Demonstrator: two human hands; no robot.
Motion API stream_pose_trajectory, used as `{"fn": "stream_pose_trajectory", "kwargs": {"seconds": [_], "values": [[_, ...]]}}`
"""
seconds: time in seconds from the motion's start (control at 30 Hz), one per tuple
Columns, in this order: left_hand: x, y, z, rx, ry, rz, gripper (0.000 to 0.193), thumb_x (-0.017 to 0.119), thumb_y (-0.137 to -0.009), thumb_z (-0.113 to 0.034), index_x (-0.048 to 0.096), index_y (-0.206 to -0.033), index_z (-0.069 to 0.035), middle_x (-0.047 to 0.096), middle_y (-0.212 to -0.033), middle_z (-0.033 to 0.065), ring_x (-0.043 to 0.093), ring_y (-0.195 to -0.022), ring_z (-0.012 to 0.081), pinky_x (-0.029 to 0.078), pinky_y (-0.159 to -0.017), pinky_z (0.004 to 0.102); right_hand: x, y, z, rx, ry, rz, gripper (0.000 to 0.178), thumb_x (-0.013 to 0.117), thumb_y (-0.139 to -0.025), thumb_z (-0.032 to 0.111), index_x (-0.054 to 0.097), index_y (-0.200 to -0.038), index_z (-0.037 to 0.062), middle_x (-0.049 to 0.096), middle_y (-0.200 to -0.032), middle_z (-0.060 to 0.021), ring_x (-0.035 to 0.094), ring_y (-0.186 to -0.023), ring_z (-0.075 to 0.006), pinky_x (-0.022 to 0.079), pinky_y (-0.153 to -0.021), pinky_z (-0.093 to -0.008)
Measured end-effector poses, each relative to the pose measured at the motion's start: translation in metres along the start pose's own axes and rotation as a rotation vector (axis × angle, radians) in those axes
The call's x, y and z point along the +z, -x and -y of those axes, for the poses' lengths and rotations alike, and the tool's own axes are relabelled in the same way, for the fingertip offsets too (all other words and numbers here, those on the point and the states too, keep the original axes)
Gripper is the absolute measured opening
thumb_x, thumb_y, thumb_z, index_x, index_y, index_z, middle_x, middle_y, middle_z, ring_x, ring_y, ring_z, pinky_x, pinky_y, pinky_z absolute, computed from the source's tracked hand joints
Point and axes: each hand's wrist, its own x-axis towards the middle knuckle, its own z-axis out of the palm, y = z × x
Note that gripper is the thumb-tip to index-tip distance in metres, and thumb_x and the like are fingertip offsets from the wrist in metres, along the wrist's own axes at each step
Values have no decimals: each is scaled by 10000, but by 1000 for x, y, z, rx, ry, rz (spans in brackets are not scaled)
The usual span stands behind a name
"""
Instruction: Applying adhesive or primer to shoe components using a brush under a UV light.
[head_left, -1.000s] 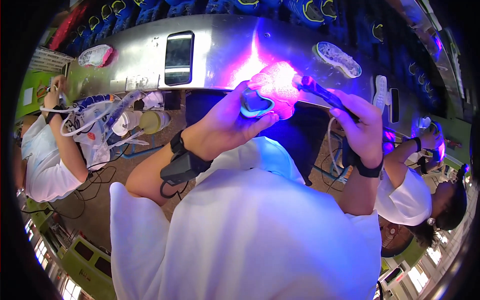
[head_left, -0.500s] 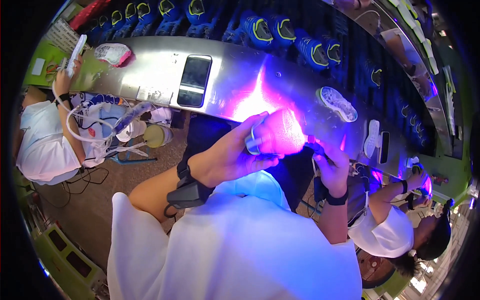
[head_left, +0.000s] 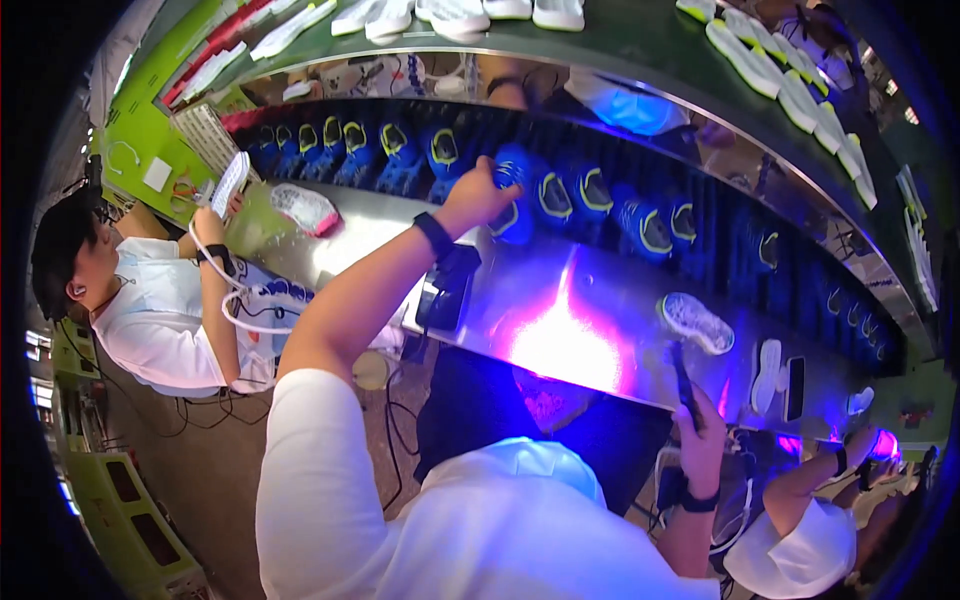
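My left hand (head_left: 474, 203) reaches forward across the metal bench, its fingers closed on a blue lace-up shoe (head_left: 513, 222) at the near edge of the shoe row. Part of that shoe is hidden by the fingers. Low on the right, my right hand (head_left: 703, 440) grips a slim dark brush-like tool (head_left: 683, 372), its tip pointing away from me. Just beyond the tip lies a white speckled shoe sole (head_left: 697, 322). Bright violet light (head_left: 568, 345) falls on the bench edge between my hands.
Blue shoes with yellow-green collars (head_left: 553, 195) line the far side. Above them runs a shelf of white soles (head_left: 460, 16). A phone (head_left: 448, 300) lies under my left wrist. Co-workers sit at left (head_left: 165, 320) and right (head_left: 800, 535). Another sole (head_left: 767, 376) rests beside a second phone (head_left: 795, 388).
My left hand has left the violet-lit piece it held near me and moved forward to the shoe row. My right hand has drawn back with its tool. The view has tilted up.
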Motion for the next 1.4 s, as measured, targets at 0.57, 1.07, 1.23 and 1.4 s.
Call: {"fn": "stream_pose_trajectory", "kwargs": {"seconds": [0.57, 1.07, 1.23, 1.4], "values": [[26, -147, 55, -116, -548, -236, 514, 742, -854, -458, 664, -1181, -69, 660, -1207, 174, 697, -1051, 342, 594, -826, 469, -20, -12, -13, 22, -42, -230, 410, 583, -972, 26, 565, -1378, -31, 636, -919, -9, 563, -769, -68, 480, -693, -226], [56, -38, -21, 307, -292, 5, 1037, 892, -572, -452, 504, -1383, 65, 544, -1262, 285, 519, -1199, 437, 442, -1072, 437, -15, -19, -8, 7, -54, -222, 435, 597, -970, 8, 549, -1402, -22, 647, -1014, -17, 582, -821, -77, 513, -742, -243], [49, -56, -14, 362, -239, -58, 1109, 917, -515, -383, 459, -1432, 43, 480, -1361, 292, 501, -1230, 444, 447, -1078, 461, -29, -11, -25, 53, -57, -227, 440, 594, -975, 15, 545, -1410, -15, 642, -982, -14, 584, -808, -82, 517, -749, -245], [30, -102, 18, 576, -242, -103, 1103, 919, -501, -272, 435, -1453, 5, 443, -1415, 274, 482, -1273, 464, 462, -1069, 490, -35, -14, -21, 66, -68, -216, 436, 591, -978, 19, 543, -1410, -24, 635, -949, -10, 581, -799, -80, 514, -750, -237]]}}
